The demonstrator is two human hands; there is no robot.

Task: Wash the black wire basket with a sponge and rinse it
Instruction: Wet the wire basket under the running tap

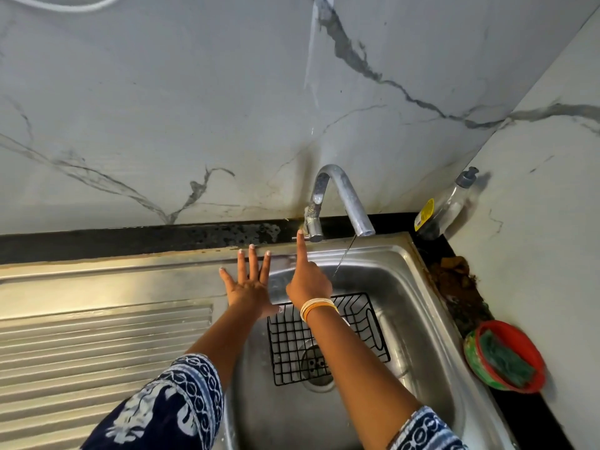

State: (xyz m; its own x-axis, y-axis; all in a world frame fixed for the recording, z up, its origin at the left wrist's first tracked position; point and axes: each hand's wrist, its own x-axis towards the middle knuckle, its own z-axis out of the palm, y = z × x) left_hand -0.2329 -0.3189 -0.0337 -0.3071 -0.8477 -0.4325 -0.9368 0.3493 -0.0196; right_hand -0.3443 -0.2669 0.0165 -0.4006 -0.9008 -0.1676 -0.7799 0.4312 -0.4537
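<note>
The black wire basket [328, 339] lies flat on the bottom of the steel sink [418, 306], over the drain. A thin stream of water [343, 258] runs from the curved tap [344, 196] into the sink beyond the basket. My left hand [248, 287] is spread flat with straight fingers over the sink's left rim, holding nothing. My right hand [306, 277] points its index finger up against the tap lever [308, 237], its other fingers curled. A green sponge [506, 358] sits in a red bowl [506, 355] on the counter at right.
A ribbed steel draining board [97, 345] fills the left. A clear soap bottle [444, 206] leans in the back right corner. Brown grime [454, 280] lies along the black counter beside the sink. Marble wall stands close behind the tap.
</note>
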